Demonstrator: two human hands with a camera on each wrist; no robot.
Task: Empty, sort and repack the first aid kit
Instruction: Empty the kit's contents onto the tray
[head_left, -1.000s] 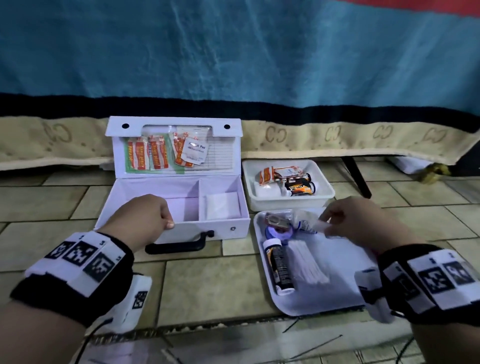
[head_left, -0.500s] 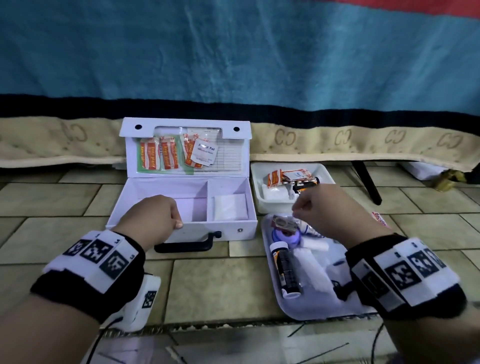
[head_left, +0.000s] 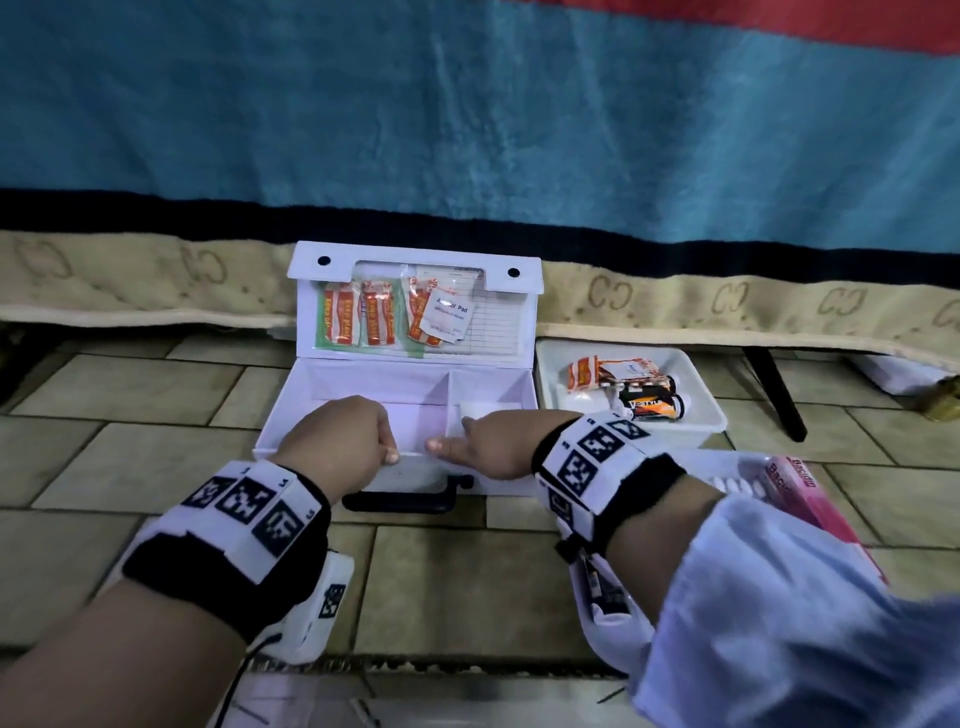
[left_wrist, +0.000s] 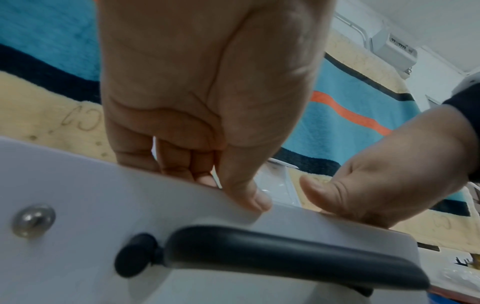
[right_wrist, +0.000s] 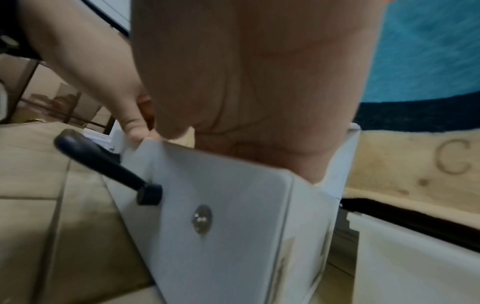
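Each wrist wears a broad black band topped with a white plate (head_left: 250, 499) printed with black square fiducial markers and small digits; the right wrist's plate (head_left: 592, 457) matches. A white camera housing (head_left: 324, 603) with another marker hangs below the left wrist, trailing a thin black cable. A pale blue sleeve (head_left: 779, 613) covers the right forearm.

Tiled floor (head_left: 130, 447), beige, dark grout lines. Directly on it: open white first aid case (head_left: 291, 410), centre; white bin (head_left: 701, 384) just right of case, farther back; white tray (head_left: 613, 639) near right, mostly hidden by forearm. Black leg (head_left: 774, 389) stands far right.
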